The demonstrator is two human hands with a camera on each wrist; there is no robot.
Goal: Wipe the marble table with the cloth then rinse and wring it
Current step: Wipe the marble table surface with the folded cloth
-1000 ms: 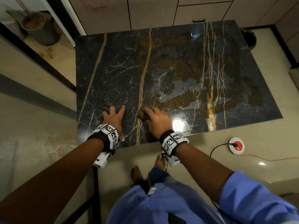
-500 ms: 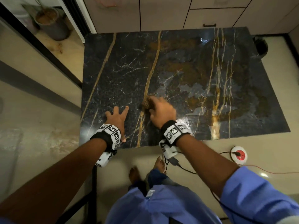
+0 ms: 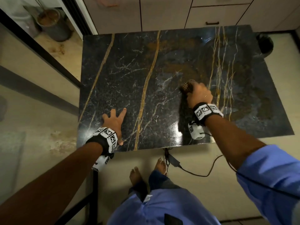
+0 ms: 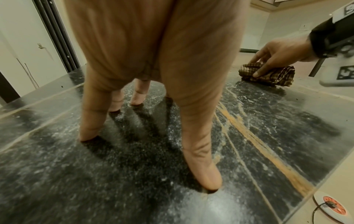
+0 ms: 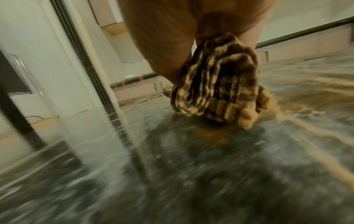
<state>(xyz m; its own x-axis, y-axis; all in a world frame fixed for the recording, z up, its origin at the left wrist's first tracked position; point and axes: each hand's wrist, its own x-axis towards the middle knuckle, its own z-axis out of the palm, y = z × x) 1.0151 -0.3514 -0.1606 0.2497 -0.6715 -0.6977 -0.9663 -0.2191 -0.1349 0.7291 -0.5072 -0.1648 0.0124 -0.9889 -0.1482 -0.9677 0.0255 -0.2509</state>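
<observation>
Dark marble table [image 3: 129,75] with gold and white veins, filling most of the head view; brownish smears across the slab beyond and to the right of the gripped cloth. Pale floor [image 3: 40,101] all round, cabinet fronts [image 3: 162,12] past the far edge. Blue garment [image 3: 162,208] below the near edge, bare feet [image 3: 136,175] under it. Metal bucket [image 3: 53,23] far off to the left of the grip, beyond a dark door frame. Left hand [image 3: 114,121] flat on the slab, well to the left of the grip and nearer the front edge, fingers straight and spread, tips pressing the stone, holding nothing. Right hand [image 3: 199,95] over the middle of the slab, fingers curled down onto the cloth [image 3: 186,87], a bunched brown checked wad pressed against the marble, folds poking out beyond the fingertips and beneath the palm. White floor socket [image 4: 330,204] with an orange centre, off the near edge, cable [image 3: 203,172] trailing below the grip.
</observation>
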